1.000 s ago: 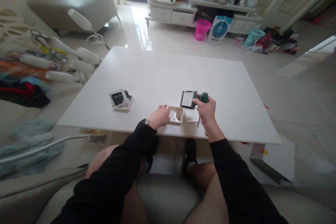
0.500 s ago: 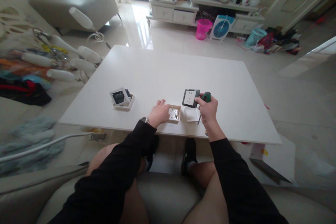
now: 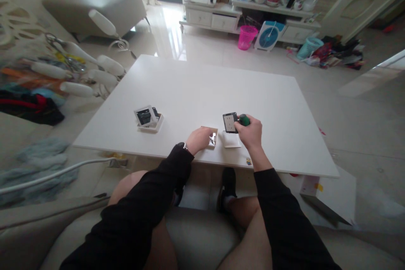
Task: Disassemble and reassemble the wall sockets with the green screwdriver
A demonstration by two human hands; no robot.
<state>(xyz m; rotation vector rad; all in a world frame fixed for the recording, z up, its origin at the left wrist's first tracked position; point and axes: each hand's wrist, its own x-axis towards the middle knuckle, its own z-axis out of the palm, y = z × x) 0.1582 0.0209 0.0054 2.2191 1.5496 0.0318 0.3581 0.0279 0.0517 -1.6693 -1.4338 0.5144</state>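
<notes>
My right hand (image 3: 251, 133) is closed round a green-handled screwdriver (image 3: 244, 120) and also pinches a black-framed wall socket (image 3: 230, 122), held tilted above the table. A white cover plate (image 3: 230, 139) lies flat just under it. My left hand (image 3: 198, 139) rests on a small beige mounting box (image 3: 212, 137) near the front edge of the white table (image 3: 202, 88), with its fingers curled over the box's left side. Both arms wear black sleeves, and a watch sits on the left wrist.
A second dismantled socket in a white tray (image 3: 148, 118) lies at the table's left. A lamp with several white shades (image 3: 95, 71) stands to the left of the table. A pink bin (image 3: 246, 36), a blue fan (image 3: 268, 36) and a low cabinet (image 3: 218, 17) stand at the far wall.
My left hand has slid further over the beige box and curled on it. My right hand has turned the socket and screwdriver slightly, bringing them closer to the box.
</notes>
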